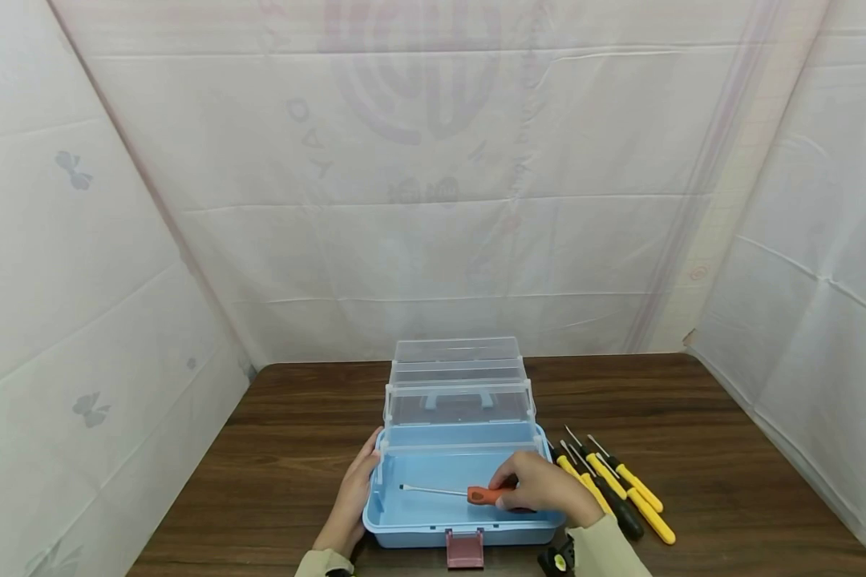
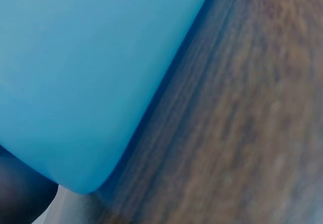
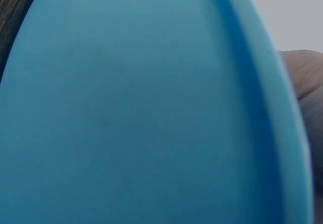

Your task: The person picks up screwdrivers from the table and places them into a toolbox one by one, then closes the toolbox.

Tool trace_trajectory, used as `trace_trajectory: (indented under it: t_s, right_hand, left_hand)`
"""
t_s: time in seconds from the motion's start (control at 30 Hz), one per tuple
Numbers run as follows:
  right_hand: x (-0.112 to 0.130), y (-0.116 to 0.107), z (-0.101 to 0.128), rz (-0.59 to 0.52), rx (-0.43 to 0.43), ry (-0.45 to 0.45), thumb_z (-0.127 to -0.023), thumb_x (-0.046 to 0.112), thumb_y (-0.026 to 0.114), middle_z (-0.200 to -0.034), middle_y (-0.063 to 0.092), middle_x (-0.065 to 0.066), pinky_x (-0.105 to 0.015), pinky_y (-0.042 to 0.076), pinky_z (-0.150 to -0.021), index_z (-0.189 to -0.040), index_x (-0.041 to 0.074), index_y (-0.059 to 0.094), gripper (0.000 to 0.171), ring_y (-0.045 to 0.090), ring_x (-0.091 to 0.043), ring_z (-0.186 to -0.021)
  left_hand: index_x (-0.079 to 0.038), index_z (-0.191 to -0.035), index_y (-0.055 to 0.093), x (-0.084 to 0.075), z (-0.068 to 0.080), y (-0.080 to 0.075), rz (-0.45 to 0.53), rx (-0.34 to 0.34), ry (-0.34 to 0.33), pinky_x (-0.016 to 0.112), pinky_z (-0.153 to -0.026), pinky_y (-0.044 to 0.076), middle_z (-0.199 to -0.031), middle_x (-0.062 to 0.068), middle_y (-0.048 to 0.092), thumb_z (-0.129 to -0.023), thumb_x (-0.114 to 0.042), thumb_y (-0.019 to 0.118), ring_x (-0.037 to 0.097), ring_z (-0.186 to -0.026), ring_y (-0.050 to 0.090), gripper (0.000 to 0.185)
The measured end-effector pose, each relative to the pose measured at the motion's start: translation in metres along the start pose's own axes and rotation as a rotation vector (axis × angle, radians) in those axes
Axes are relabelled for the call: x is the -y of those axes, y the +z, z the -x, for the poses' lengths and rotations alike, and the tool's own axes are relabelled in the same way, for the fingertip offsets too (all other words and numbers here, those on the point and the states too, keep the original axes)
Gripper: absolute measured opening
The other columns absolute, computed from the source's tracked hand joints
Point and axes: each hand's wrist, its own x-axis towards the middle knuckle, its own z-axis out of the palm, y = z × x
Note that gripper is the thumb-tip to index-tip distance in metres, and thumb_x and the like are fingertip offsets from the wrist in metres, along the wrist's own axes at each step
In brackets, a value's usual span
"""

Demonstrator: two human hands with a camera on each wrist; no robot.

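Observation:
A light blue plastic toolbox [image 1: 404,530] stands with its clear lid raised, its pink latch [image 1: 465,550] hanging down in front. Inside it, my right hand [image 1: 537,485] pinches a flat-blade screwdriver [image 1: 482,496] by its orange and black handle. The metal shaft lies level and points left, low over the box floor. My left hand [image 1: 355,485] rests along the left side of the box, fingers stretched forward against the wall. Both wrist views are mostly filled by the toolbox wall [image 2: 101,72]; part of my right hand [image 3: 307,77] shows beyond the rim.
Several yellow-and-black screwdrivers [image 1: 645,501] lie in a group on the dark wooden table [image 1: 289,425], close to the right of the box. A clear tray [image 1: 462,405] is raised behind the opening. White sheets [image 1: 433,240] hang around the back and sides.

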Motion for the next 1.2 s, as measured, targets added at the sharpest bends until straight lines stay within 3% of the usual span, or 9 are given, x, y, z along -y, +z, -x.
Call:
trace_trajectory:
  t_s: [0.47, 1.2]
  right_hand:
    - [-0.003, 0.01, -0.007, 0.03, 0.027, 0.044, -0.079, 0.003, 0.074, -0.077, 0.068, 0.004, -0.023, 0.046, -0.059, -0.085, 0.006, 0.075, 0.007, 0.052, -0.003, -0.064]
    - [-0.002, 0.017, -0.006, 0.032, 0.022, 0.125, -0.078, 0.002, 0.075, -0.081, 0.069, -0.002, -0.029, 0.048, -0.059, -0.088, 0.004, 0.074, 0.01, 0.055, -0.01, -0.067]
  left_hand:
    - [-0.009, -0.155, 0.014, 0.001, 0.0, -0.002, 0.014, 0.012, 0.007, 0.055, -0.119, 0.007, -0.161, 0.017, 0.004, -0.104, -0.021, 0.031, 0.038, -0.148, 0.003, 0.055]
    - [-0.01, -0.155, 0.014, 0.0, 0.0, -0.001, 0.001, 0.008, 0.003, 0.056, -0.119, 0.007, -0.161, 0.017, 0.004, -0.104, -0.023, 0.032, 0.039, -0.148, 0.003, 0.055]
